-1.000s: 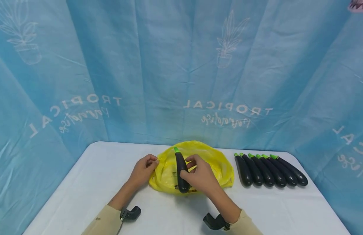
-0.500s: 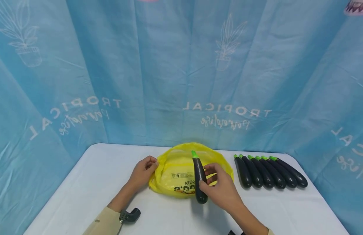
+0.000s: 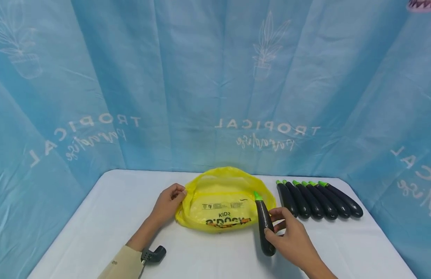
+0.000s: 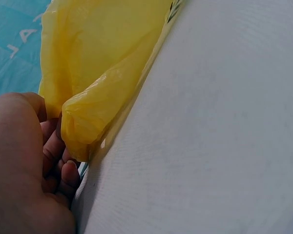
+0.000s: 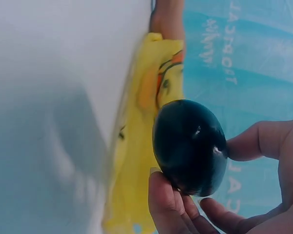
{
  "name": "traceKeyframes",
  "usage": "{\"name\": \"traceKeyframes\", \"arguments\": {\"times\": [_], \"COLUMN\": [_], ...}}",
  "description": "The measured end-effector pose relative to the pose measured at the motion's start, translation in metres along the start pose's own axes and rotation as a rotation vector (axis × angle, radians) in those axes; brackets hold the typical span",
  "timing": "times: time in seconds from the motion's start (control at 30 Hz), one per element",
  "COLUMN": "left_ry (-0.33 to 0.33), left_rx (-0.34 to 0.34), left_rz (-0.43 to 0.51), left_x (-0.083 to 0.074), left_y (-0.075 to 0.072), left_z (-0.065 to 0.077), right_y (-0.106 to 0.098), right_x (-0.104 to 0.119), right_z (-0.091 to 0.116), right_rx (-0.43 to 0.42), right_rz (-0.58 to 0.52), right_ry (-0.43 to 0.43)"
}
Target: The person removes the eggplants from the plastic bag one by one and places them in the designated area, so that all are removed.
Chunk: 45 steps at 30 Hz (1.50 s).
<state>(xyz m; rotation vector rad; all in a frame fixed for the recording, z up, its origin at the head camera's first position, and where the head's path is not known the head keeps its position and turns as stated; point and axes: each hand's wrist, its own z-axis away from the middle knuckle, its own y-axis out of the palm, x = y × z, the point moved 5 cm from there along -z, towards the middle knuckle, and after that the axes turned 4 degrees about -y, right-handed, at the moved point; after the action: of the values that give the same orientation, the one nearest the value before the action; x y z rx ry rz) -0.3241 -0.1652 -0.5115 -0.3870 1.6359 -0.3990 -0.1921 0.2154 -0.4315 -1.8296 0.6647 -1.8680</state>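
My right hand (image 3: 290, 236) pinches a dark eggplant (image 3: 264, 228) between thumb and fingers, its green stem tip pointing up and away. It hangs in front of the right edge of a yellow plastic bag (image 3: 219, 201). In the right wrist view the rounded end of the eggplant (image 5: 189, 148) faces the camera. My left hand (image 3: 168, 205) pinches the left rim of the bag, whose wide mouth stands spread. The left wrist view shows the fingers (image 4: 51, 151) on the gathered yellow film (image 4: 88, 122). Printed lettering is visible through the bag.
Several more eggplants (image 3: 323, 201) lie side by side at the back right of the white table (image 3: 131, 193). A blue printed curtain (image 3: 191, 85) hangs behind the table and along both sides. A black device (image 3: 154, 254) is strapped to the left wrist.
My right hand has carried the eggplant rightward and toward me, from over the middle of the bag to its right front edge. The left hand has stayed at the rim.
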Motion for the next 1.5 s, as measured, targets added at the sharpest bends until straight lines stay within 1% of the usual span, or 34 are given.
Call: {"name": "traceKeyframes", "arguments": {"times": [0.23, 0.4, 0.6, 0.77, 0.87, 1.03, 1.3, 1.5], "left_ry": [-0.022, -0.021, -0.022, -0.016, -0.014, -0.013, -0.025, -0.024], "left_rx": [-0.003, -0.024, -0.043, -0.054, -0.059, -0.063, -0.058, -0.057], "left_rz": [0.037, 0.070, 0.101, 0.108, 0.104, 0.092, 0.075, 0.069], "left_x": [-0.001, -0.001, -0.001, -0.001, -0.002, -0.003, -0.002, -0.003], "left_y": [-0.001, -0.003, -0.006, -0.006, -0.006, -0.007, -0.005, -0.004], "left_z": [0.001, 0.001, 0.001, 0.001, 0.001, 0.001, 0.001, 0.001], "right_y": [-0.011, -0.016, -0.027, -0.027, -0.028, -0.032, -0.038, -0.037], "right_x": [-0.033, -0.048, -0.058, -0.069, -0.074, -0.078, -0.082, -0.083], "right_z": [0.006, 0.006, 0.007, 0.009, 0.008, 0.004, 0.002, 0.002], "right_rx": [0.016, 0.046, 0.075, 0.106, 0.133, 0.155, 0.167, 0.172], "right_rz": [0.039, 0.064, 0.100, 0.112, 0.148, 0.203, 0.238, 0.251], "right_ry": [0.114, 0.172, 0.178, 0.188, 0.183, 0.179, 0.180, 0.185]}}
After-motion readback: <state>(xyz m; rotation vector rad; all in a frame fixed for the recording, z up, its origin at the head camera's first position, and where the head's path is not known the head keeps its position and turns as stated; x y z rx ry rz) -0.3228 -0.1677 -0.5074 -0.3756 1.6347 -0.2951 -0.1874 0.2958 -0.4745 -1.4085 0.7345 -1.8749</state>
